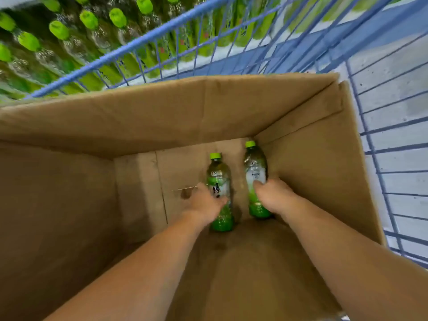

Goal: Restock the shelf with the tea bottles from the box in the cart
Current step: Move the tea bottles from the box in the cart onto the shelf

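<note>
Two green tea bottles lie on the floor of a deep cardboard box point(162, 117), their green caps pointing away from me. My left hand point(205, 202) wraps its fingers around the left bottle point(218, 179) at the label. My right hand point(274, 193) grips the right bottle point(254, 167), which lies against the box's right wall. Both arms reach down into the box. The shelf point(76, 38) beyond the cart holds several rows of the same green-capped bottles.
The box sits inside a blue wire cart point(148, 40), whose top rail runs across the view between box and shelf. The cart's mesh side point(393, 158) rises at the right, with pale floor behind it. The box walls stand tall around my hands.
</note>
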Available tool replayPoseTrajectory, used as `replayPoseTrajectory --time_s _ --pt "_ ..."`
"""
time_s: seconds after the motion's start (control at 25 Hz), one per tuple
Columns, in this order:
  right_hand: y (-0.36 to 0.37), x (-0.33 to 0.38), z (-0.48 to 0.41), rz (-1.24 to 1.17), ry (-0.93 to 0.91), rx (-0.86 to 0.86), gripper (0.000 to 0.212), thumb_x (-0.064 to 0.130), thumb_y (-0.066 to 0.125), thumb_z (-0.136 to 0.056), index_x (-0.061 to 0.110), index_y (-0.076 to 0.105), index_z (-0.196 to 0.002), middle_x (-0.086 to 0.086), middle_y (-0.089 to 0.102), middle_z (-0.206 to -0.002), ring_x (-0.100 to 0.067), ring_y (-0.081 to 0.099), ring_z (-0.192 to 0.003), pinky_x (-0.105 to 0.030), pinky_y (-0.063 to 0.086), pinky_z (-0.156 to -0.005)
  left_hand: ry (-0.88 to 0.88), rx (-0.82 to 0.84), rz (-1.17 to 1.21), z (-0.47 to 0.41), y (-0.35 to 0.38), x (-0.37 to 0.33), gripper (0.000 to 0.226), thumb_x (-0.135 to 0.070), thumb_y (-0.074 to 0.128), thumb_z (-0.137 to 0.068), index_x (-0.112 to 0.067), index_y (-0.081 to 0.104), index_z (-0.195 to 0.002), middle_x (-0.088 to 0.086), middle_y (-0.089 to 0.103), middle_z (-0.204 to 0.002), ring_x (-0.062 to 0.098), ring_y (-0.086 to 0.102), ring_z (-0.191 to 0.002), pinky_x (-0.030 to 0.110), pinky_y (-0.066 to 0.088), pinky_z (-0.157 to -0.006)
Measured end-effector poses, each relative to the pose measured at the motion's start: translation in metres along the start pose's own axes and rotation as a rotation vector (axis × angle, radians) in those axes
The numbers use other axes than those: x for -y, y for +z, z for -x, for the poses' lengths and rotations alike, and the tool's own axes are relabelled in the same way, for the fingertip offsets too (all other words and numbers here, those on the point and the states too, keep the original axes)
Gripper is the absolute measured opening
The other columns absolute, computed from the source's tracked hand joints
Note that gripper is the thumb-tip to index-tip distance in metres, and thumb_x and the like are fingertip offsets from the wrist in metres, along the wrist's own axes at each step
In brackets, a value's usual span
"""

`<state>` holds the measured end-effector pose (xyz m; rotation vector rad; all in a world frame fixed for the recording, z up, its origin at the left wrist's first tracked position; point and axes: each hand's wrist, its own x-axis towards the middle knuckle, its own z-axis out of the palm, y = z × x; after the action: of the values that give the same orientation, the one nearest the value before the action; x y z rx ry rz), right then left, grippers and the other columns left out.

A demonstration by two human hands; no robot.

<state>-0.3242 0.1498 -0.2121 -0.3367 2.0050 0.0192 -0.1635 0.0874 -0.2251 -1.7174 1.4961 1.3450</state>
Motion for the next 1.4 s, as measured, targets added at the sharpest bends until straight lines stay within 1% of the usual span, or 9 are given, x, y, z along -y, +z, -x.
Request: replayPoseTrajectory --time_s 0.36,0.48,0.64,0.88,0.96,1.04,1.12,1.32,1.4 --pt "0.033 -0.014 -0.042 0.108 -0.044 -0.282 0.033 0.023 0.066 -0.093 0.006 0.058 -0.120 -0.019 0.065 -0.122 -0.039 0.063 -0.111 -0.041 0.053 -0.087 -0.073 -0.080 0.120 -0.040 0.033 0.013 0.056 -0.034 0.078 -0.086 -0.009 0.052 -0.130 0.011 0.065 -0.126 0.030 0.063 -0.116 0.039 0.053 -0.098" --pt "0.042 -0.019 -0.045 0.057 -0.102 -0.246 0.042 0.033 0.075 -0.087 0.006 0.060 -0.116 -0.018 0.065 -0.121 -0.037 0.063 -0.111 -0.037 0.051 -0.085 -0.066 -0.087 0.196 -0.043 0.040 0.018 0.051 -0.037 0.079 -0.085 -0.011 0.059 -0.123 0.006 0.070 -0.118 0.025 0.067 -0.109 0.028 0.051 -0.088" --pt "0.047 -0.017 -0.054 -0.026 -0.033 -0.116 0.058 0.044 0.080 -0.078 0.009 0.060 -0.120 -0.012 0.065 -0.121 -0.033 0.064 -0.110 -0.030 0.047 -0.077 -0.054 -0.056 0.281 -0.046 0.042 0.024 0.021 -0.028 0.079 -0.086 -0.024 0.059 -0.093 -0.004 0.066 -0.098 0.017 0.066 -0.095 0.025 0.049 -0.085" --pt "0.058 -0.013 -0.069 -0.286 0.042 0.084 0.038 0.031 0.086 -0.069 0.019 0.071 -0.102 -0.006 0.073 -0.103 -0.027 0.070 -0.092 -0.041 0.058 -0.087 -0.020 0.014 0.307 -0.055 0.031 0.030 0.018 -0.026 0.083 -0.080 -0.025 0.068 -0.092 -0.004 0.072 -0.096 0.014 0.069 -0.087 0.028 0.055 -0.085" --pt "0.060 -0.010 -0.070 -0.297 0.036 0.131 0.052 0.033 0.091 -0.059 0.020 0.071 -0.105 -0.005 0.073 -0.102 -0.025 0.071 -0.091 -0.042 0.059 -0.087 -0.044 -0.023 0.321 -0.055 0.026 0.030 0.019 -0.027 0.084 -0.076 -0.023 0.066 -0.079 -0.006 0.072 -0.088 0.016 0.070 -0.086 0.030 0.057 -0.085" --pt "0.060 -0.009 -0.072 -0.295 0.031 0.167 0.072 0.038 0.094 -0.046 0.020 0.069 -0.111 -0.004 0.073 -0.105 -0.024 0.071 -0.093 -0.042 0.058 -0.089 -0.057 -0.040 0.349 -0.052 0.020 0.033 0.024 -0.028 0.086 -0.070 -0.023 0.067 -0.084 -0.005 0.072 -0.087 0.017 0.071 -0.085 0.036 0.060 -0.086" --pt "0.057 -0.009 -0.070 -0.292 0.029 0.173 0.065 0.034 0.093 -0.052 0.019 0.068 -0.110 -0.004 0.072 -0.105 -0.023 0.070 -0.093 -0.037 0.057 -0.086 -0.070 -0.041 0.356 -0.047 0.014 0.039 0.035 -0.029 0.086 -0.065 -0.020 0.068 -0.094 -0.002 0.074 -0.092 0.018 0.072 -0.086 0.039 0.061 -0.086" --pt "0.047 -0.014 -0.043 -0.269 -0.014 0.126 0.056 0.037 0.084 -0.044 0.018 0.072 -0.095 -0.006 0.074 -0.093 -0.025 0.072 -0.083 -0.043 0.061 -0.082 -0.043 -0.037 0.348 -0.026 -0.012 0.050 0.021 -0.024 0.083 -0.073 -0.018 0.074 -0.090 0.000 0.076 -0.087 0.014 0.072 -0.078 0.026 0.058 -0.070" --pt "0.038 -0.014 -0.024 -0.314 -0.021 0.107 0.042 0.028 0.084 -0.055 0.018 0.071 -0.094 -0.007 0.073 -0.091 -0.024 0.071 -0.081 -0.035 0.059 -0.076 -0.009 -0.058 0.333 -0.009 -0.026 0.051 0.024 -0.024 0.083 -0.072 -0.018 0.072 -0.093 0.000 0.076 -0.087 0.014 0.071 -0.079 0.026 0.057 -0.069"
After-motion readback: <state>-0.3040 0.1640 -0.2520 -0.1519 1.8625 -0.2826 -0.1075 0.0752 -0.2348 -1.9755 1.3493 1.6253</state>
